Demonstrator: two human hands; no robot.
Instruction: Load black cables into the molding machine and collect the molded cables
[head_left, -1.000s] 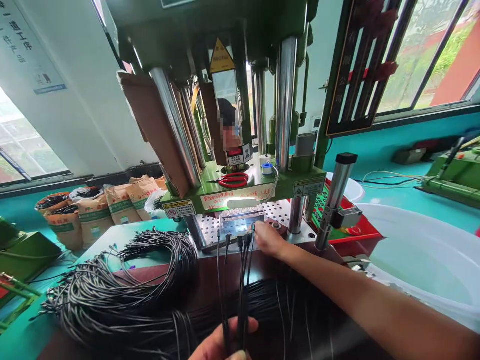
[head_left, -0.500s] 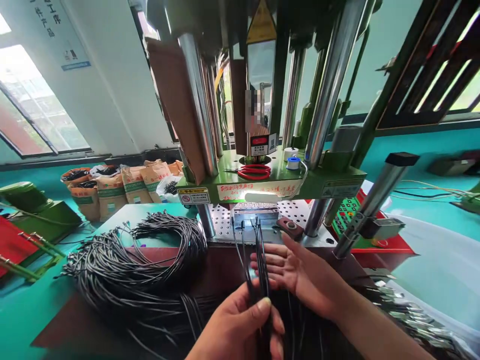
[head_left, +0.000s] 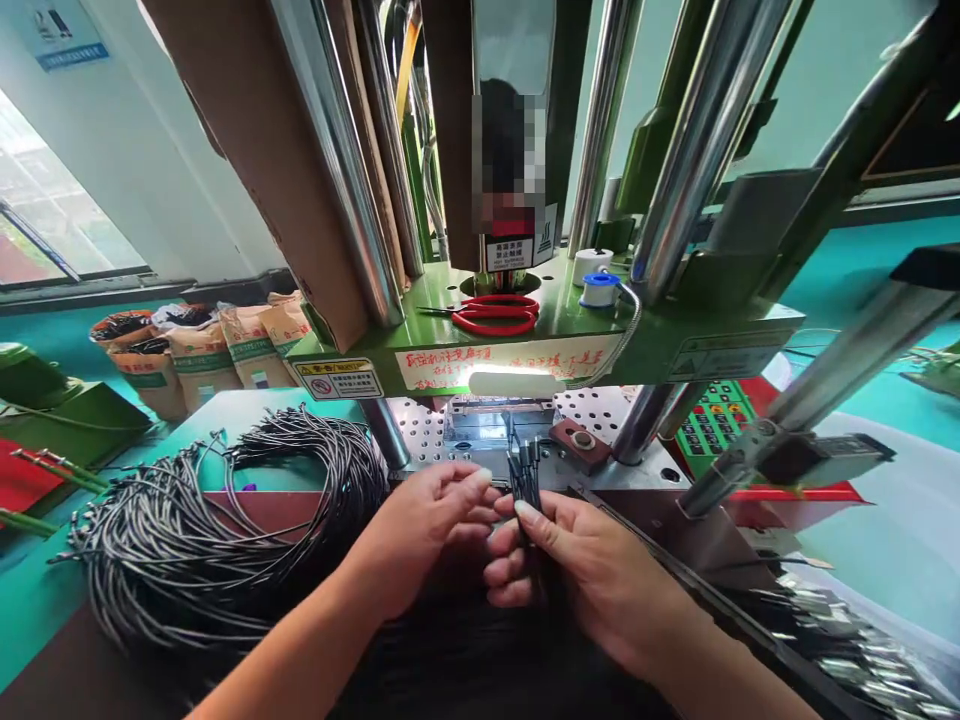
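Note:
My right hand [head_left: 592, 550] is closed round a bundle of black cables [head_left: 525, 472] just below their ends, thumb across the front. The cable ends point up toward the press. Beside it, my left hand [head_left: 424, 530] has loosely curled fingers close to the bundle and seems to hold nothing. Behind the hands lies a metal mold block [head_left: 480, 425] on the perforated press plate [head_left: 424, 430]. A brown block with a round metal piece [head_left: 581, 440] sits right of the mold. The lower lengths of the held cables are lost in the dark below.
A large coil of black cables [head_left: 180, 550] lies on the left. Red-handled scissors [head_left: 495, 314] and a blue-and-white spool [head_left: 600, 290] rest on the green press platen [head_left: 420, 340]. Steel columns [head_left: 337, 160] flank the work area. Several metal-ended parts [head_left: 862, 640] lie at lower right.
The cable bundle has passed from my left hand to my right, which was open and has closed on it. My left hand has let go and moved up and left. The view has moved closer.

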